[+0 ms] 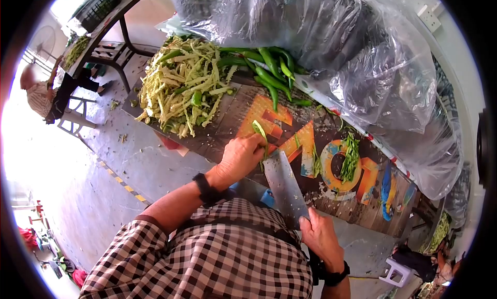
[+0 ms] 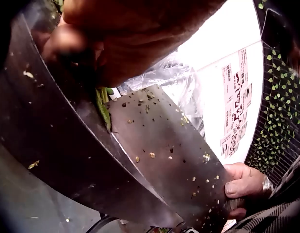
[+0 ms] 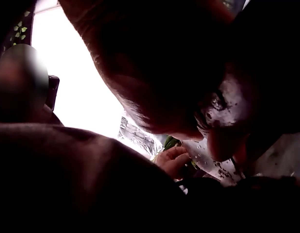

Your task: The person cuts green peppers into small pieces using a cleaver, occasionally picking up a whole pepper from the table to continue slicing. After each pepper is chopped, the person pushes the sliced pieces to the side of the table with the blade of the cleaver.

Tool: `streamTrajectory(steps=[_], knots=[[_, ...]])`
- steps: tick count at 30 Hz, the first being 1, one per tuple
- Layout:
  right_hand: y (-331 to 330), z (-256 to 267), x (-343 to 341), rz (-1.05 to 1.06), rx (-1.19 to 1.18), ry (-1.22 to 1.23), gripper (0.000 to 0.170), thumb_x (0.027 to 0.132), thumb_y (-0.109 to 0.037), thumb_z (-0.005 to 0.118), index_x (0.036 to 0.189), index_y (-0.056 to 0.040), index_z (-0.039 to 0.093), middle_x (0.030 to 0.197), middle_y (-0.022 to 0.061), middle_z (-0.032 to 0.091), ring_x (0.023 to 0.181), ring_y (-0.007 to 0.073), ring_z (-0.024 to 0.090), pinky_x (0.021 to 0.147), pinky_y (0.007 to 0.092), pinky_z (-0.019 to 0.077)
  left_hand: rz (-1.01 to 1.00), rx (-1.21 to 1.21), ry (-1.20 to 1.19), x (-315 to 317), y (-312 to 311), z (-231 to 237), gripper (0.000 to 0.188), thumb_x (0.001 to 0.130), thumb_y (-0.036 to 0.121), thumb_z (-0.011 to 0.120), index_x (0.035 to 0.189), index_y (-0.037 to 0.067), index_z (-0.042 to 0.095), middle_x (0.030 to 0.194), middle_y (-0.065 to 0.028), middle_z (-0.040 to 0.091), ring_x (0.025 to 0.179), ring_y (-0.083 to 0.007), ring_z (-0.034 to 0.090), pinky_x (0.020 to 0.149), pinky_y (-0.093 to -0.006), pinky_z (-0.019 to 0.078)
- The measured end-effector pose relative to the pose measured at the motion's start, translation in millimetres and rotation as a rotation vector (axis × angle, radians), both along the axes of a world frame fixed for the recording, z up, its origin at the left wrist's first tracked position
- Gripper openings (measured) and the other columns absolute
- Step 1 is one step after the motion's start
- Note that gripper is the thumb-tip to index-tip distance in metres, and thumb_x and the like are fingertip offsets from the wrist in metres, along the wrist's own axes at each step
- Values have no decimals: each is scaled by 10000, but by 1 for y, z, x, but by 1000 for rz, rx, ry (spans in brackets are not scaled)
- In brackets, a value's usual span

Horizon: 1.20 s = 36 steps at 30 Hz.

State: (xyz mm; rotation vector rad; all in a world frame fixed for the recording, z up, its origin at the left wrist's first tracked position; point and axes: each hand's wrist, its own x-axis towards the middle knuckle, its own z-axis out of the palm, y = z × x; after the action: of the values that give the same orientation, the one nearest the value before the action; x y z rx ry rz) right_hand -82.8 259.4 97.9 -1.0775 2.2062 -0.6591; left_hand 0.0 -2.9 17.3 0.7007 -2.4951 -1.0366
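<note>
My left hand (image 1: 239, 158) pinches a slit green chili pepper (image 1: 258, 127) upright over the near edge of the table. In the right hand (image 1: 322, 236) is the handle end of a broad cleaver (image 1: 286, 188). Its far end reaches the pepper just beside the left fingers. Seed specks dot the blade (image 2: 164, 145) in the left wrist view, where part of the pepper (image 2: 104, 114) shows below the left hand. The right wrist view is mostly dark, with the left hand (image 3: 174, 160) small beyond the blade.
A heap of pale pepper cores (image 1: 181, 87) covers the table's left end. Whole green chilies (image 1: 272, 79) lie at the back, green strips (image 1: 351, 159) on the right. Clear plastic sheeting (image 1: 383, 66) lines the far side. A person (image 1: 44, 94) sits at far left; a stool (image 1: 397, 272) stands lower right.
</note>
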Motion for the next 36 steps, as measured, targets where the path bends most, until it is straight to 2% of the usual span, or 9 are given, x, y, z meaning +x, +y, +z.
streamTrajectory(steps=[3, 11, 14, 15, 18, 25, 28, 31, 36], knots=[[2, 3, -2, 17, 32, -43, 172, 896, -155, 582, 895, 12, 537, 675, 280, 574, 662, 489, 572, 561, 535, 434, -9, -15, 13, 0, 1, 1, 93, 820, 136, 610, 888, 81, 645, 869, -135, 672, 789, -373, 652, 678, -467, 527], [18, -21, -2, -87, 6, -111, 214, 903, -194, 572, 901, 19, 554, 669, 274, 570, 646, 475, 581, 547, 508, 447, 7, -69, -8, 5, -14, -6, 142, 789, 61, 590, 911, 56, 663, 847, -142, 657, 775, -346, 658, 691, -423, 533], [22, -17, -11, -231, 28, -233, 233, 910, -194, 550, 907, 39, 551, 627, 243, 565, 566, 410, 604, 527, 452, 470, -27, -124, -75, 8, -28, 0, 149, 790, 95, 624, 925, 65, 677, 930, -126, 646, 871, -336, 638, 757, -424, 525], [16, -5, -12, -285, 24, -308, 255, 925, -202, 534, 908, 52, 538, 596, 185, 554, 512, 288, 618, 512, 388, 482, -54, -184, -42, 9, -29, 1, 147, 791, 108, 635, 925, 64, 679, 964, -122, 640, 903, -335, 625, 780, -423, 519], [19, -8, -18, -302, -19, -326, 249, 937, -194, 525, 899, 52, 535, 590, 145, 547, 507, 195, 613, 505, 353, 479, -70, -278, -67, 7, -22, 11, 149, 785, 143, 671, 908, 58, 674, 1053, -116, 611, 982, -332, 581, 842, -422, 494], [18, -14, -15, -260, -43, -326, 209, 938, -164, 540, 881, 37, 525, 586, 114, 541, 506, 166, 589, 495, 310, 460, -58, -248, -11, 1, -22, 4, 161, 741, 142, 713, 843, 46, 634, 1090, -124, 603, 1024, -330, 563, 876, -422, 478], [17, -10, -16, -306, -83, -341, 213, 940, -170, 539, 865, 28, 522, 582, 96, 545, 511, 159, 588, 501, 305, 458, -182, -215, 157, -1, -19, 19, 145, 761, 95, 677, 889, 30, 660, 989, -126, 657, 930, -325, 618, 821, -401, 506], [17, -7, -17, -360, -126, -325, 213, 942, -172, 533, 854, 21, 525, 582, 81, 552, 511, 155, 583, 506, 306, 458, -269, 267, -107, -3, -10, 42, 161, 782, 63, 629, 933, 12, 648, 840, -152, 675, 810, -356, 655, 752, -420, 523], [16, -5, -21, -381, -153, -282, 215, 944, -171, 528, 853, 24, 532, 574, 81, 556, 512, 152, 580, 510, 309, 459, -256, 159, -33, -2, -15, 16, 165, 798, 74, 609, 943, 28, 674, 802, -167, 675, 745, -359, 666, 693, -430, 534]])
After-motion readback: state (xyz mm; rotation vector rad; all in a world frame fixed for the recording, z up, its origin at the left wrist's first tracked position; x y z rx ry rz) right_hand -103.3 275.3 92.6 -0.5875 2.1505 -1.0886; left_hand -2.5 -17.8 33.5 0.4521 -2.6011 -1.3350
